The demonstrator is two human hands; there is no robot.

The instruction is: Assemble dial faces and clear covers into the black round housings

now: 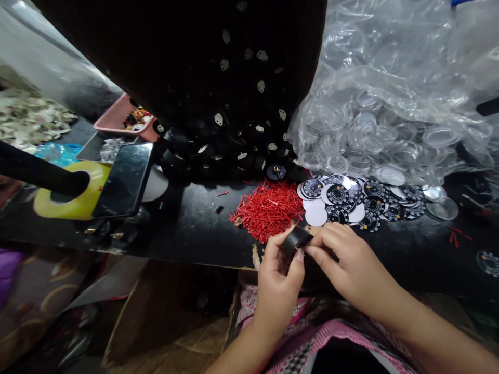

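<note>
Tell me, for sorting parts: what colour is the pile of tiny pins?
Red pins, in the head view.

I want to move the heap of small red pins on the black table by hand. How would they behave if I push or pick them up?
The red pins look thin and light, so a push would probably scatter them; a few already lie apart. Loosely heaped, they would likely slip between fingers. They lie close to the printed dial discs and could slide among them.
</note>
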